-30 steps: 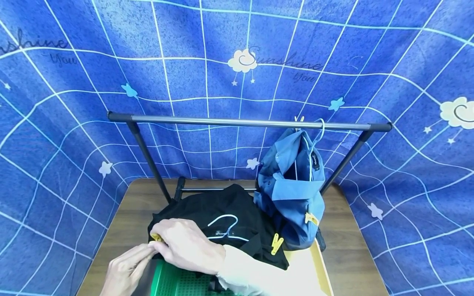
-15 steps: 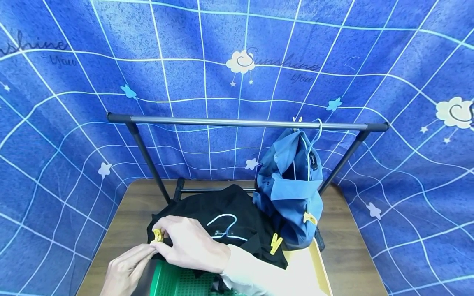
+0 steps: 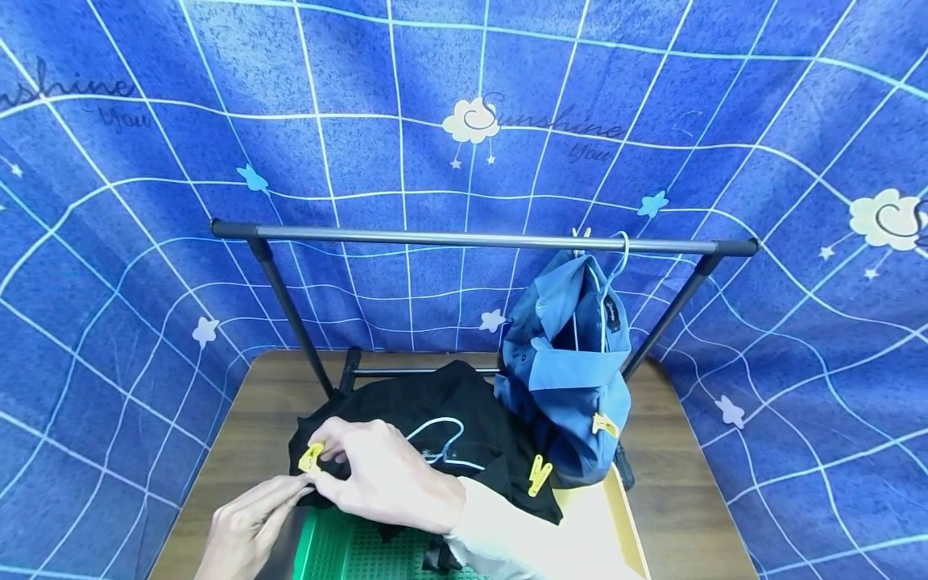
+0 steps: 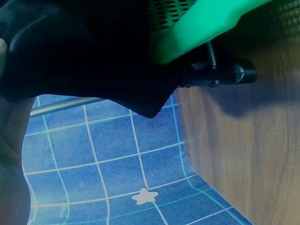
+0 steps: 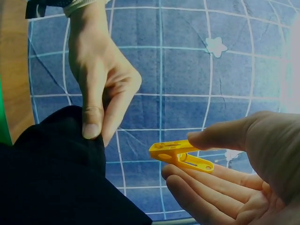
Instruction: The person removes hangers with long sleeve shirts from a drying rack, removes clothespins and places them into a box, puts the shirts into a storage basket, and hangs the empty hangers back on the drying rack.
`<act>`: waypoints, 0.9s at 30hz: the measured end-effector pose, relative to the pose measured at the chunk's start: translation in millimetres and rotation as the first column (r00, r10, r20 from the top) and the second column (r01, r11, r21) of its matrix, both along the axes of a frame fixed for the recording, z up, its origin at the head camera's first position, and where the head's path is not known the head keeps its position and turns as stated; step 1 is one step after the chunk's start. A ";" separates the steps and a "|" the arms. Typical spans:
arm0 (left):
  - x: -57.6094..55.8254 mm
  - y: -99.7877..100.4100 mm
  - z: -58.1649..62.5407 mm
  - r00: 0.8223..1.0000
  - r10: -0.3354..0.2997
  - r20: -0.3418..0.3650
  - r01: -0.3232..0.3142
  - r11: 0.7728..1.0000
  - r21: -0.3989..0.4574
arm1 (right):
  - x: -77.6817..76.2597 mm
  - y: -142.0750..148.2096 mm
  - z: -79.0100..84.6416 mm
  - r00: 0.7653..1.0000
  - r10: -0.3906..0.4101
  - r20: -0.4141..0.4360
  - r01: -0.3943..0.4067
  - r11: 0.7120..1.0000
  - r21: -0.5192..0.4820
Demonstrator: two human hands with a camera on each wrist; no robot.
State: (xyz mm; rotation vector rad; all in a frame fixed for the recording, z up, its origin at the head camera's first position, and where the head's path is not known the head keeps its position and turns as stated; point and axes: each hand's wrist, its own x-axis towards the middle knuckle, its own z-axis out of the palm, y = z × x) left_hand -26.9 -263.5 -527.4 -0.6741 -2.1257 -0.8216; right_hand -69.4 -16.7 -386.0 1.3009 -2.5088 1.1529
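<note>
Between thumb and fingers, my right hand (image 3: 395, 475) holds a yellow clothes peg (image 5: 180, 157), its legs slightly spread in the right wrist view. My left hand (image 5: 103, 84) pinches the edge of a black shirt (image 3: 391, 407). In the head view the two hands are close together at the shirt's left end, the peg just above the left fingertips. A pale blue hanger (image 3: 453, 423) sits in the shirt's collar, its hook upward. Another yellow peg (image 3: 540, 475) is clipped on the shirt's right side. In the left wrist view the shirt (image 4: 93, 56) hangs from the hand.
A metal rail (image 3: 435, 238) on dark legs stands at the back of the wooden table (image 3: 696, 483). From it hangs a blue shirt (image 3: 580, 370) on a hanger, a yellow peg (image 3: 605, 424) on its side. A green basket (image 3: 322, 544) and a cream tray (image 3: 629, 528) lie at the front.
The peg has turned in my right hand and shows more clearly above the fingers. The right hand has shifted slightly right. My left hand stays pinching the shirt's edge.
</note>
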 end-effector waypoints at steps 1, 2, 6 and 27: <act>0.1 -0.1 0.1 1.000 0.001 0.002 -0.001 1.000 -0.001 | -0.2 0.9 0.5 1.000 0.004 0.005 -0.004 1.000 -0.007; 0.2 -0.2 0.3 1.000 0.003 0.004 -0.003 1.000 -0.002 | -0.5 1.8 1.1 1.000 0.005 0.005 -0.005 1.000 -0.012; 0.7 -0.5 0.6 1.000 0.010 0.008 -0.010 1.000 -0.009 | -0.3 7.4 4.8 0.997 0.026 0.070 -0.022 0.999 -0.046; 4.1 -1.8 2.0 0.997 0.029 0.072 -0.029 1.000 -0.012 | 3.0 69.3 31.6 0.981 -0.061 0.184 0.114 0.950 -0.291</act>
